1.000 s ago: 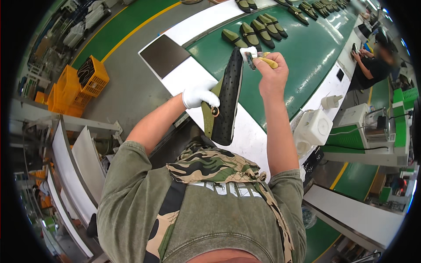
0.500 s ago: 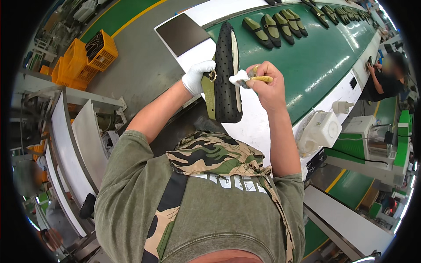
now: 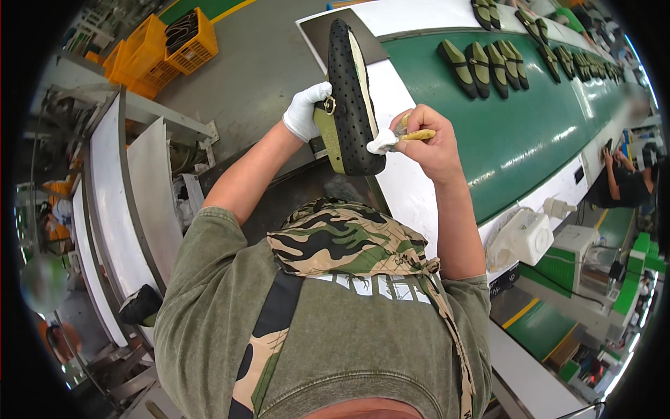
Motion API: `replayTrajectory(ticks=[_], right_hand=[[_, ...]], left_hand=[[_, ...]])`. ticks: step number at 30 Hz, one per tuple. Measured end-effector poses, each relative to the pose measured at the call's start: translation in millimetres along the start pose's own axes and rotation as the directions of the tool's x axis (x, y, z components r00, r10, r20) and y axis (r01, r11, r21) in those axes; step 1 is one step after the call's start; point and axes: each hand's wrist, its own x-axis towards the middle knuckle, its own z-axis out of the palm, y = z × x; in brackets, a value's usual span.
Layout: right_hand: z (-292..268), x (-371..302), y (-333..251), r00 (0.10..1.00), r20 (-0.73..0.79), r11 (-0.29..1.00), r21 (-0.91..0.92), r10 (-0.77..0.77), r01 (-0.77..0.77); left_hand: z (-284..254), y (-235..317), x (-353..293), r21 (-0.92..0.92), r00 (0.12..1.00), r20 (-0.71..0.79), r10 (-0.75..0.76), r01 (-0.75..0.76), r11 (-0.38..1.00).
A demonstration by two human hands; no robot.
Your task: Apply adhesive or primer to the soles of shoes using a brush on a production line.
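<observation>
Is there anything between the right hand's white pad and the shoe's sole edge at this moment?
Nothing visible. The right hand presses the white pad straight against the edge of the shoe, which the gloved left hand holds up.

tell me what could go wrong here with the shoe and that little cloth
The left hand holds the shoe by its side only, so pressing with the white cloth might twist it loose from that grip. The right hand also pinches a yellowish tool that may scrape the sole's edge.

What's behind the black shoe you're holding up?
Behind the black shoe show a dark mat, the white table edge and the green belt. The shoe covers whatever lies directly behind it.
</observation>
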Motion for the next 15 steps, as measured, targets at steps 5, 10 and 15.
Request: replayTrajectory(ticks=[5, 10, 15], right_hand=[[22.6, 30.2, 11.7, 0.996, 0.038, 0.985, 0.147, 0.083, -0.087], [47.9, 62.1, 29.2, 1.000, 0.009, 0.996, 0.092, 0.012, -0.012], [61.3, 89.3, 36.2, 0.996, 0.036, 0.976, 0.202, 0.078, -0.084]], left_hand=[[-17.2, 20.5, -27.5, -0.013, 0.997, -0.045, 0.067, -0.068, 0.998], [-34.1, 37.1, -47.3, -0.036, 0.987, -0.115, 0.116, -0.121, 0.992], [-55.9, 47.0, -67.5, -0.110, 0.966, -0.171, 0.194, -0.214, 0.971]])
